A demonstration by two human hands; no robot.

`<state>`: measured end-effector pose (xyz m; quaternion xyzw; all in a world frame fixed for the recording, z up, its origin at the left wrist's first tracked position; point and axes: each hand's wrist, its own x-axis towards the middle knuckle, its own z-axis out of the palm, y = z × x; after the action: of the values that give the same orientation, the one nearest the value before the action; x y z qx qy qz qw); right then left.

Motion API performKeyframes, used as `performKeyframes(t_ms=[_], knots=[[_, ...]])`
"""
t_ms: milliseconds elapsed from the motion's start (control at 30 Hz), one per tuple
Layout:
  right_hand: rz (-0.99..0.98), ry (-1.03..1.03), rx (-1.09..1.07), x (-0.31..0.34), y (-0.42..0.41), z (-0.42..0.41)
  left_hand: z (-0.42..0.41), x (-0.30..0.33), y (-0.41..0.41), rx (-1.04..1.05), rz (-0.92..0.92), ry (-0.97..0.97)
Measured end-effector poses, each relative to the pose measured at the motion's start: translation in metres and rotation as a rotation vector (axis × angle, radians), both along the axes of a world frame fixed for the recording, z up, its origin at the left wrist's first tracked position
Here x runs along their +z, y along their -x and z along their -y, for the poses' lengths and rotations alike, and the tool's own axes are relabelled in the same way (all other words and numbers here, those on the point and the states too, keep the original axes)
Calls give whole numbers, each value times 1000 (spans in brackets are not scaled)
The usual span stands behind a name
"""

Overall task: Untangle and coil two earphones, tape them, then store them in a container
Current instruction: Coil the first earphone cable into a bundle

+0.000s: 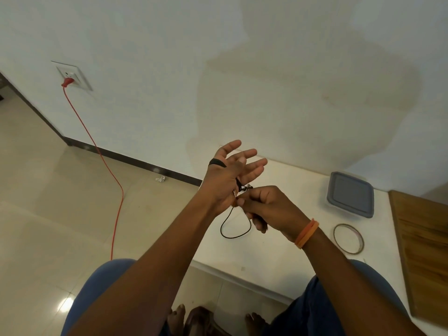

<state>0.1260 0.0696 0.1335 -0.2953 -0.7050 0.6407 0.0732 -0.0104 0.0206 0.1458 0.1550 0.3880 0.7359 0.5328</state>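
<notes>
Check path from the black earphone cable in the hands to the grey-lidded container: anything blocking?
Yes: the grey lid sits on the clear plastic container, so it is closed. Otherwise the white tabletop between the black earphone cable and the container shows nothing; the tape roll lies nearer, off that line.

A white wall (169, 69) is rising beyond the grip, carrying a socket (72, 76) up to the left with a red cord (106, 166) trailing down across the glossy beige floor (48, 202). A white table (278, 238) is lying beneath the grip, a wooden board (424, 238) sitting far right.
</notes>
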Motion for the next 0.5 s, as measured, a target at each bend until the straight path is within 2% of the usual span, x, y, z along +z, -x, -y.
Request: performKeyframes(t_ms=[133, 267, 333, 500], knots=[[63, -178, -6, 0, -5, -5, -1, -6, -1, 76, -350, 131], [55, -381, -11, 0, -11, -11, -2, -9, -7, 92, -573, 217], [38, -432, -17, 1, -14, -15, -2, -11, -8, 88, -633, 246], [-17, -551, -65, 3, -18, -20, 1, -10, -6, 32, -654, 277]])
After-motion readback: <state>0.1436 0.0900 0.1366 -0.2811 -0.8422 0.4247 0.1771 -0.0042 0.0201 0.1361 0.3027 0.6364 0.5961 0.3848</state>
